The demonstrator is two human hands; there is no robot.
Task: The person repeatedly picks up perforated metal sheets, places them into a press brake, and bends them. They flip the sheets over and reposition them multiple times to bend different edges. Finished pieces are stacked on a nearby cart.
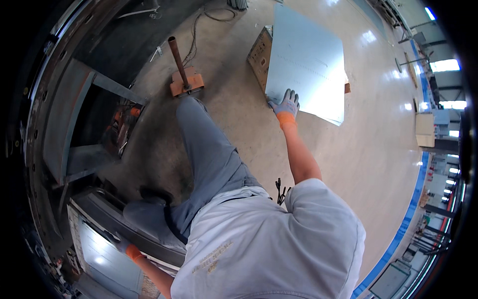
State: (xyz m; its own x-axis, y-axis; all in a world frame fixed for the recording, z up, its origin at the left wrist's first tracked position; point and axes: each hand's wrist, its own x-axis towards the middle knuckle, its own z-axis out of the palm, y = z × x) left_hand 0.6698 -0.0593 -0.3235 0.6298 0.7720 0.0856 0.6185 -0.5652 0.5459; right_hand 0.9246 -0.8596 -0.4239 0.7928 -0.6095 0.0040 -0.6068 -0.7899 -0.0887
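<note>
My right hand [287,104], in a grey glove with an orange cuff, lies with its fingers stretched out on the near left corner of a shiny metal sheet [306,60]. The thumb points toward the sheet's edge. Another sheet edge shows underneath at the near right corner. Down at the left, my left hand [121,243], gloved the same way, is beside a dark narrow strip [99,231] above pale metal sheets [112,266]. Its fingers are too dark to make out, so whether it grips the strip is unclear.
A wooden support [260,57] stands under the shiny sheet. Ahead is a foot pedal [186,83] in orange with an upright rusty pipe [178,57]. A cable [195,37] loops on the floor behind it. A large dark machine frame [74,114] fills the left side.
</note>
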